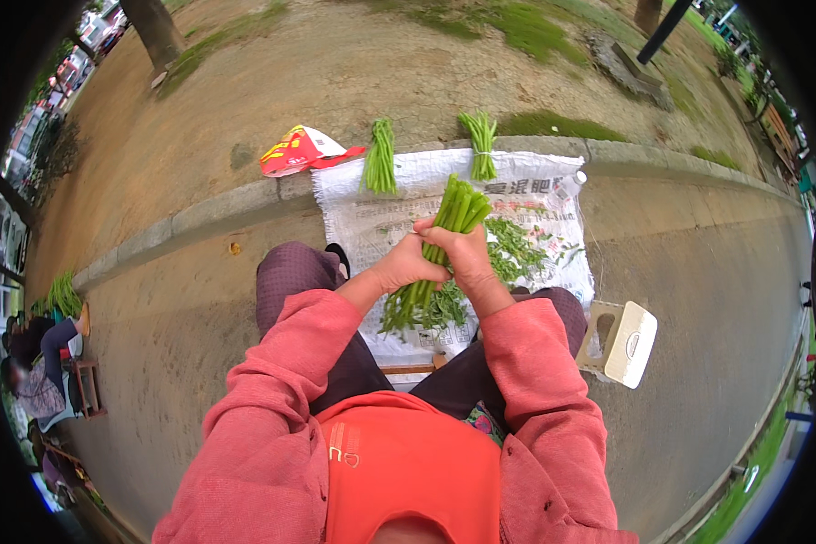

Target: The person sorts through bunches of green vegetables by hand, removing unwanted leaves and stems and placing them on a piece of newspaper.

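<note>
A bundle of green leafy-vegetable stems [457, 209] is held upright at a slant over a white woven sack [353, 231]. My left hand [408, 262] wraps around its middle from the left. My right hand [464, 251] closes on it from the right, with the fingers of both hands meeting. Loose green leaves [513, 251] lie on the sack below and to the right of the bundle. At the sack's far edge rest two more stem bundles, one on the left [381, 158] and one on the right [481, 146], the latter tied around.
A red and white plastic bag [299, 151] lies on the stone kerb [211, 209]. A plastic bottle [572, 183] is at the sack's right corner. A cream plastic step stool [619, 343] stands to the right. At the far left, a person [44, 384] sits near more greens [63, 296].
</note>
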Demonstrator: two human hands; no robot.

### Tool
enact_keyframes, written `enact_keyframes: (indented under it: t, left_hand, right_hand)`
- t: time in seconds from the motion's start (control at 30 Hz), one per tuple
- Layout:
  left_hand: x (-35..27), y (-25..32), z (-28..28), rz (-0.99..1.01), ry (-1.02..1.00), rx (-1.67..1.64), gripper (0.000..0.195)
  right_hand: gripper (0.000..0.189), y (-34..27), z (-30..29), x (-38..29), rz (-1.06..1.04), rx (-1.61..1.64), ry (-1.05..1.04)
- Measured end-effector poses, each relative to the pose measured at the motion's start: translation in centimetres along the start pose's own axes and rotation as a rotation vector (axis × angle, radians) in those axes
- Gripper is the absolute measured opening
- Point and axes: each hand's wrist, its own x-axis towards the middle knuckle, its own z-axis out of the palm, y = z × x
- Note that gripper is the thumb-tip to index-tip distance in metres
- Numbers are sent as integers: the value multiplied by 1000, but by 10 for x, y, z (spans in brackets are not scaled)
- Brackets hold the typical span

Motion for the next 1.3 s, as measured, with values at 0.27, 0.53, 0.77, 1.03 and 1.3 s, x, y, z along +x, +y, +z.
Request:
enact_keyframes:
  t: [0.27, 0.53, 0.77, 1.03, 1.3]
  left_hand:
    - [-15, 5, 0, -77, -210, -205, 22]
    - [-17, 0, -4, -119, -239, -201, 32]
    - [-20, 17, 7, -145, -71, -179, 21]
    - [-5, -1, -3, -153, 55, -190, 17]
    - [0, -31, -17, -260, 110, -138, 18]
  right_hand:
    - [52, -11, -13, -25, 136, 3, -413]
    - [48, -6, -4, -33, 26, -25, -339]
    - [46, -50, -92, -53, -334, -497, 17]
    - [23, 86, -340, -172, -48, 492, 1146]
    - [74, 181, -398, -262, 2, 806, 1478]
